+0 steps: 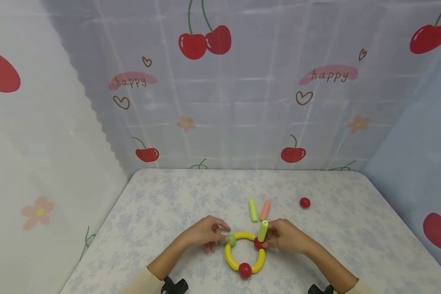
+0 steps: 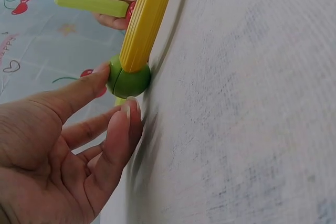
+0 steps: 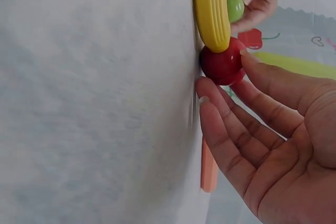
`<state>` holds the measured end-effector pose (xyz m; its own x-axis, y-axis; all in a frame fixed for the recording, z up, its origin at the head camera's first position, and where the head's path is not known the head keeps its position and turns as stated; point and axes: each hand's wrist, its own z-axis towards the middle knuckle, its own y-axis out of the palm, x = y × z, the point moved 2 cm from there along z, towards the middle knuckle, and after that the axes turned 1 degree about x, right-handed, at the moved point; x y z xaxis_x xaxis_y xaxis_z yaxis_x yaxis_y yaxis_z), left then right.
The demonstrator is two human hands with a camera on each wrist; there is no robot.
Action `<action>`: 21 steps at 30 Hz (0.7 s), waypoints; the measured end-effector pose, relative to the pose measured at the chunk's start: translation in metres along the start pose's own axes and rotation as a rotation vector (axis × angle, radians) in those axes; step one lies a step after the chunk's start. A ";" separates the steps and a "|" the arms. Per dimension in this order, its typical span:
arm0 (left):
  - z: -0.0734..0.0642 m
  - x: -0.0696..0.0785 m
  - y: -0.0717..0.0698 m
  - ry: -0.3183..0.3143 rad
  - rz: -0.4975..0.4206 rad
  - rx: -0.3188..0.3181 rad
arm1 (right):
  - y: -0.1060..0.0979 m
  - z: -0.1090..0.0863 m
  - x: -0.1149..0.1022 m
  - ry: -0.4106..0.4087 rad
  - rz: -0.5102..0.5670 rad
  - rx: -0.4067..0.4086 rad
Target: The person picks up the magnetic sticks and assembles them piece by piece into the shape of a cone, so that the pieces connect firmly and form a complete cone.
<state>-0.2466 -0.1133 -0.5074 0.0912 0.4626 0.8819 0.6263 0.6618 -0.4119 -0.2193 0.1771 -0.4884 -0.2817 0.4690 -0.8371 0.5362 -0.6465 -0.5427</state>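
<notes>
In front of you hangs a pale backdrop (image 1: 239,110) printed with cherries, hearts, flowers and the word "happy". Below it spreads the surface (image 1: 161,196), white with a mottled blue-grey pattern, and both your hands are over its near half. Your left hand (image 1: 206,232) works at the left, its grip pinching a green ball between thumb and fingers. Your right hand (image 1: 288,237) faces it from the right, its grip pinching a red ball, thumb on the near side.

Between your hands lies the ring (image 1: 230,258), flat on the surface. It has 3 yellow curved pieces (image 1: 244,235), with 1 ball at each of its 3 joints. From the right-hand joint a light green rod (image 1: 263,231) rises, leaning slightly, just beside your right fingers. Beyond the ring, 2 loose rods lie near each other: a yellow-green rod (image 1: 253,210) on the left and an orange rod (image 1: 266,210) on the right.

Of the balls, your left grip has the green ball (image 1: 232,240) at the ring's far left, and your right grip has the red ball (image 1: 257,243) at its far right. The near red ball (image 1: 245,270) sits at the ring's closest point to you, apart from both hands. The loose red ball (image 1: 305,203) rests well apart from the ring, farther back and to the right.
</notes>
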 end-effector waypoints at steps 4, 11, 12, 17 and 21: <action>0.008 -0.001 0.003 0.022 -0.012 0.031 | 0.003 -0.009 0.001 0.024 0.000 0.024; -0.004 0.003 -0.005 -0.025 0.041 0.059 | 0.006 -0.010 0.002 0.009 0.016 0.019; -0.008 0.004 -0.006 -0.041 0.048 0.043 | 0.007 -0.009 0.002 0.008 0.016 0.017; -0.020 0.006 0.003 -0.078 0.043 -0.048 | 0.006 -0.010 0.002 0.007 0.006 0.013; -0.018 0.004 0.011 -0.067 0.016 -0.056 | 0.007 -0.011 0.002 0.006 0.005 0.007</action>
<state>-0.2252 -0.1151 -0.5042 0.0509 0.5122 0.8573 0.6678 0.6208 -0.4106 -0.2071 0.1805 -0.4931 -0.2744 0.4692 -0.8394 0.5323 -0.6528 -0.5389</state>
